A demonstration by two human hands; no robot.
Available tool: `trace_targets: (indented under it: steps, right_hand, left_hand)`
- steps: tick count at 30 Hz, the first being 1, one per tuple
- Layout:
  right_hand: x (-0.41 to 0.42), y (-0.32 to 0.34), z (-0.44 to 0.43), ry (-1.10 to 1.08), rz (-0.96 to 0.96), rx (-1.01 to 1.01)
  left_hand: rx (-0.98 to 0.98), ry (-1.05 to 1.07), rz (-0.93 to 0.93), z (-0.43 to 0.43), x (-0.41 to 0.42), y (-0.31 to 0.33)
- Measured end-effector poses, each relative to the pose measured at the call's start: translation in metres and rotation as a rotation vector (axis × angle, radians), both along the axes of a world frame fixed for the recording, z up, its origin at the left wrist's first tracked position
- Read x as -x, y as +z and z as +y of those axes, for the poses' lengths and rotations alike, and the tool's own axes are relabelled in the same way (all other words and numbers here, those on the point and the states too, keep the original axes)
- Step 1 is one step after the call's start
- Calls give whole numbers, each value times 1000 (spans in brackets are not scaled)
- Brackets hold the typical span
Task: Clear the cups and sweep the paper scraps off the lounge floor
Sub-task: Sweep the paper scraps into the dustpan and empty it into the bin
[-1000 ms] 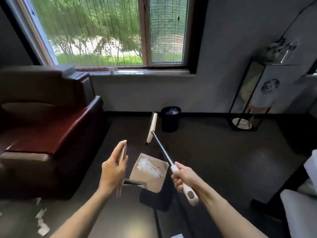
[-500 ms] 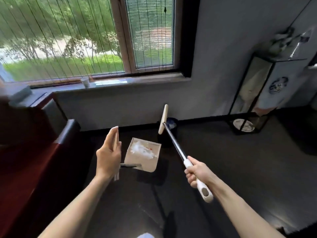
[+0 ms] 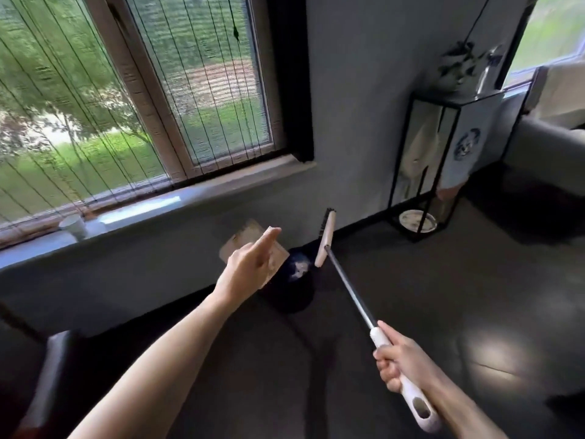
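Dustpan (image 3: 245,237) mvd to bin (image 3: 297,296), 1 broom (image 3: 325,239)

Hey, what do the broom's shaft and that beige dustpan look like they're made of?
The thin grey broom shaft looks like smooth metal, with a bright glint along it. Its white end piece looks like glossy moulded plastic. The flat beige dustpan is probably matt plastic, with even colour and no shine, though blur leaves that open.

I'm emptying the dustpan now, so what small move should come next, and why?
Probably tip the dustpan a little further and give it a shake. The left hand holds it tilted above the bin, where white scraps already show. The pan's inside is hidden from view, so leftovers can't be ruled out.
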State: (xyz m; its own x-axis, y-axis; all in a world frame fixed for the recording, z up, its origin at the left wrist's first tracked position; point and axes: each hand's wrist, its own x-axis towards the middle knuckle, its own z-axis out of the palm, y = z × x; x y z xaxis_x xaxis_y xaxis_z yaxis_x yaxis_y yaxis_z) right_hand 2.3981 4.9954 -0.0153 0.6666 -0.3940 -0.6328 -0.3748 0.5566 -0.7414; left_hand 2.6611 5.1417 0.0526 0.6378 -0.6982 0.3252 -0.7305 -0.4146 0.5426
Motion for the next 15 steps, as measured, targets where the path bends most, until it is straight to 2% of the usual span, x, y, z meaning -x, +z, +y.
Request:
trace_targets:
  steps: [4, 9, 12, 15]
  right_hand:
    - [-23, -4, -12, -78, 46, -5]
    - [-36, -5, -27, -121, 69, -6]
    - [-37, -5, -36, -135, 66, -20]
    - [-41, -2, -39, -117, 77, -9]
  left_hand:
    - [-171, -165, 43, -29, -16, -19]
    - [-240, -341, -108, -39, -27, -33]
    - [-348, -385, 83, -45, -25, -36]
    - [-360, -335, 198, -49, -22, -41]
